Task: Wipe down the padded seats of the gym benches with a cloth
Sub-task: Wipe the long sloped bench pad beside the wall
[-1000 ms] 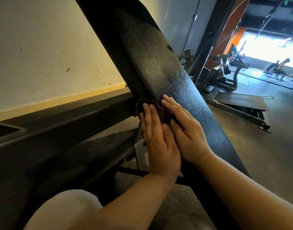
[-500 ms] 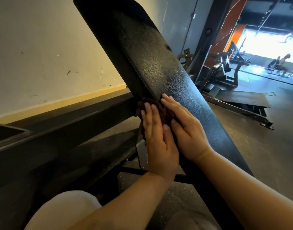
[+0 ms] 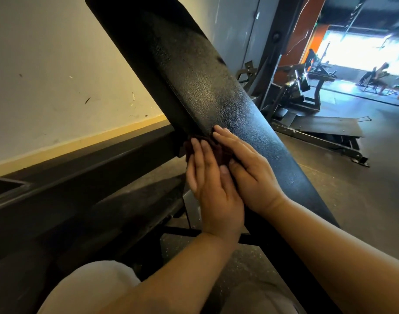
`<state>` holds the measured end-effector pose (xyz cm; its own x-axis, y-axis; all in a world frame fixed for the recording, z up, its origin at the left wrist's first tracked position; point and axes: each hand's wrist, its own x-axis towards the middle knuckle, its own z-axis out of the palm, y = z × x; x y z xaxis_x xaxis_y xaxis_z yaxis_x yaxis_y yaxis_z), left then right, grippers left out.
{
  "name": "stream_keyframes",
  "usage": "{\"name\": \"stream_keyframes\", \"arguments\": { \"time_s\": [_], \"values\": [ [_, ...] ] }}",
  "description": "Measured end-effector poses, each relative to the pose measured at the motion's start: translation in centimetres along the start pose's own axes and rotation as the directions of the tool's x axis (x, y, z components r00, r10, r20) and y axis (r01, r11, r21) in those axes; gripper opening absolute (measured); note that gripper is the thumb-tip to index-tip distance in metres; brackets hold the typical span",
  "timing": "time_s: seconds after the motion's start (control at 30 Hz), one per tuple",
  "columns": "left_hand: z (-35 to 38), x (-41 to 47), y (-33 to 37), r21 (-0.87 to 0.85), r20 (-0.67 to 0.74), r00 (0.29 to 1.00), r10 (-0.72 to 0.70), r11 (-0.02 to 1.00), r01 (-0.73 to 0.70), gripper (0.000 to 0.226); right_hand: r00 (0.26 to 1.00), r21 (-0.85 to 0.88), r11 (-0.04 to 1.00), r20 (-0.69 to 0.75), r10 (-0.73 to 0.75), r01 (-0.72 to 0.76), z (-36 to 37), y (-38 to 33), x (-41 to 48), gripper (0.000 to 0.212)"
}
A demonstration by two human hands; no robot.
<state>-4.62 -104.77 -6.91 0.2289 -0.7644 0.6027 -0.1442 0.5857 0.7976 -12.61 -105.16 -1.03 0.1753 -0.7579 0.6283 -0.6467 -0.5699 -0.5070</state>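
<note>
Both hands (image 3: 230, 177) have edged up, pressing cloth (image 3: 219, 152) against pad (image 3: 205, 94).

Your two forearms are bare up to the bottom edge of the picture; no sleeve shows on them. Your left hand (image 3: 213, 189) and right hand (image 3: 250, 175) wear no glove, no ring and no watch. The nails are short and plain. Below the arms, your legs are covered with light, whitish cloth (image 3: 90, 288), smooth and without any pattern or marking.
</note>
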Motion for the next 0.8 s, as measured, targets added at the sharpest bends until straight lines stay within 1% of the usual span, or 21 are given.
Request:
{"name": "stream_keyframes", "arguments": {
  "time_s": [0.1, 0.17, 0.2, 0.27, 0.37, 0.5, 0.6, 0.7, 0.8],
  "values": [
    [-0.6, 3.0, -0.8, -0.042, -0.043, 0.998, 0.043, 0.998, -0.045, 0.051, 0.995, -0.024, 0.999, 0.096, 0.023, -0.021, -1.1, -0.1, -0.3, 0.056],
    [-0.9, 4.8, -0.8, -0.095, -0.086, 0.996, -0.016, 0.995, 0.008, 0.051, 0.992, -0.053, 0.998, 0.119, 0.028, -0.021, -1.5, 0.1, -1.4, 0.054],
    [-1.0, 5.3, -0.7, -0.123, -0.087, 0.995, -0.054, 0.991, 0.043, 0.051, 0.994, -0.077, 0.997, 0.102, 0.025, -0.017, -1.4, 0.2, -2.1, 0.053],
    [-0.6, 5.1, -0.6, -0.166, -0.059, 0.996, -0.073, 0.984, 0.062, 0.053, 0.999, -0.113, 0.994, 0.052, 0.011, -0.005, -1.1, 0.4, -2.8, 0.052],
    [0.1, 2.6, -0.2, -0.163, -0.008, 0.998, -0.056, 0.985, 0.054, 0.055, 1.000, -0.095, 0.996, 0.018, -0.004, 0.006, -0.8, 0.5, -2.7, 0.051],
    [0.8, -1.0, 0.3, -0.145, 0.033, 0.999, -0.002, 0.989, 0.007, 0.057, 1.000, -0.071, 0.997, -0.003, -0.004, 0.003, -0.7, 0.7, -3.0, 0.049],
    [0.5, 0.9, 0.2, -0.148, 0.007, 1.000, 0.017, 0.989, -0.015, 0.055, 1.000, -0.056, 0.998, -0.021, -0.012, 0.010, -0.6, 0.8, -3.0, 0.050],
    [-0.2, 3.6, 0.1, -0.135, -0.020, 1.000, -0.001, 0.991, -0.001, 0.054, 1.000, -0.051, 0.999, -0.012, -0.011, 0.010, -0.6, 0.8, -3.0, 0.051],
    [-0.1, 3.1, -0.1, -0.145, -0.003, 1.000, -0.020, 0.989, 0.019, 0.055, 1.000, -0.045, 0.999, -0.017, 0.000, 0.000, -0.6, 0.7, -3.1, 0.050]
  ]
}}
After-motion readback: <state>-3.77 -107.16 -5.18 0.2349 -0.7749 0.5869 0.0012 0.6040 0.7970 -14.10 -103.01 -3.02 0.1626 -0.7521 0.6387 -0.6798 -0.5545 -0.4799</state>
